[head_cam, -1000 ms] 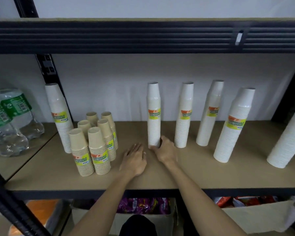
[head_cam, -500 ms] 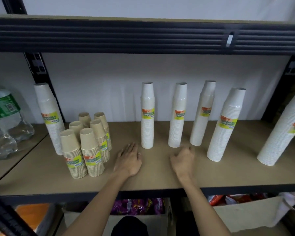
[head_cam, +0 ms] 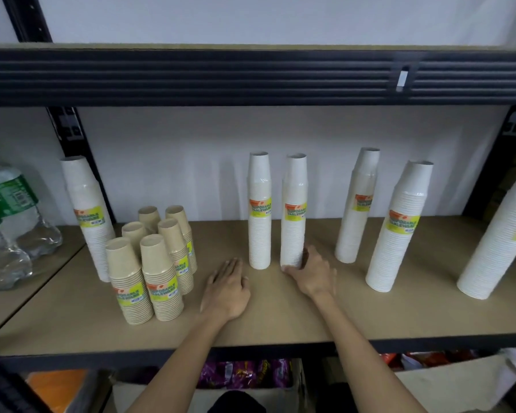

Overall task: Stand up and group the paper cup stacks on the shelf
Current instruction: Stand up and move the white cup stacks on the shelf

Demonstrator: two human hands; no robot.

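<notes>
Plastic water bottles point(head_cam: 9, 222) fill the frame's left edge. Next come a tall white stack point(head_cam: 87, 216) and a tight cluster of brown cup stacks point(head_cam: 155, 263), all upright. Your left hand point(head_cam: 227, 289) lies flat and relaxed on the shelf board point(head_cam: 280, 317), holding nothing. Just right of it stands the first centre stack point(head_cam: 259, 210). The second centre stack point(head_cam: 294, 210) is close beside it, long axis vertical, and your right hand point(head_cam: 312, 274) grips its foot. To the right, well apart, are the third stack point(head_cam: 358, 204), the fourth stack point(head_cam: 399, 228) and the fifth stack point(head_cam: 498, 236). Your right hand is nearer these, so they are probably its job, and nothing blocks the board between them.
</notes>
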